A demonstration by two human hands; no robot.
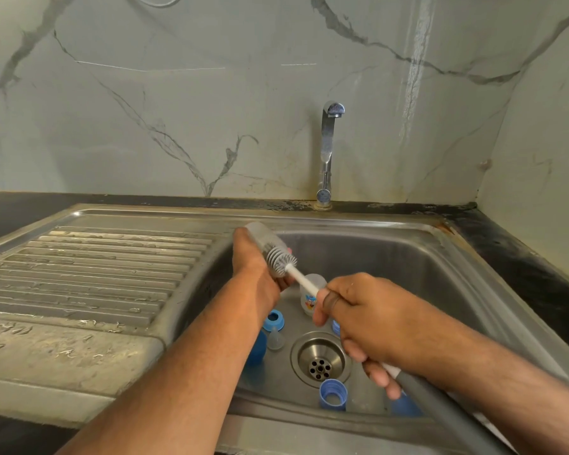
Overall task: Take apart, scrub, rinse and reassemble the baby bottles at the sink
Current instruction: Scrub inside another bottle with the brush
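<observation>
1. Our left hand grips a clear bottle, tilted above the sink.
2. Our right hand holds the brush by its handle, bristles at the bottle's mouth.
3. A second bottle, blue rings and a teat lie around the drain.

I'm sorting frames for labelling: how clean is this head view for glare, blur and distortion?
Head view: wide-angle bending bows the sink rim and counter; soft even light, weak shadows; mild glare on the tap; the brush in the clear bottle is slightly soft; both hands sharp.
</observation>
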